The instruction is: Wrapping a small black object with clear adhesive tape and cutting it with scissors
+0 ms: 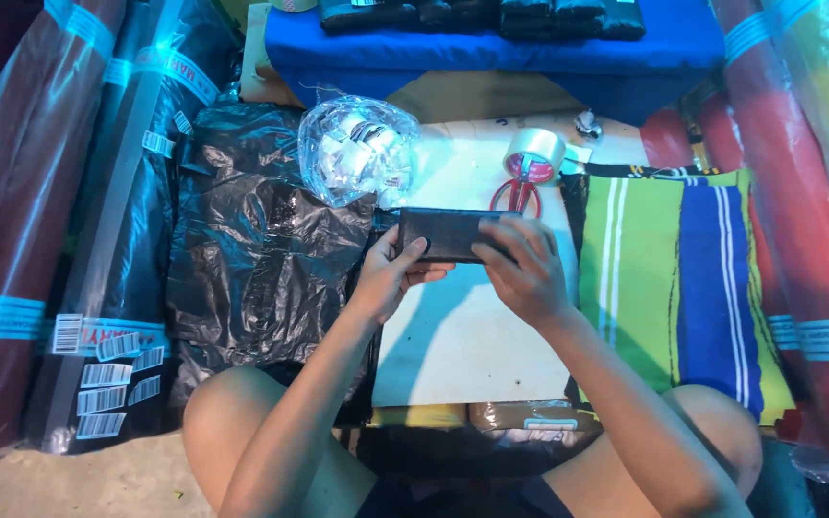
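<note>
Hands are holding a flat black packet [445, 233] over the white board [467, 355]. We are pinching its left end with our left hand [390, 273], and our right hand [525, 269] is pressing its right end. Likely wrapping; tape roll [534, 153] waiting nearby.

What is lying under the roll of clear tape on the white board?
Red-handled scissors lie partly under the roll of clear tape, their handles showing in front of it on the white board. The blades are covered by the roll, so they cannot be seen.
</note>
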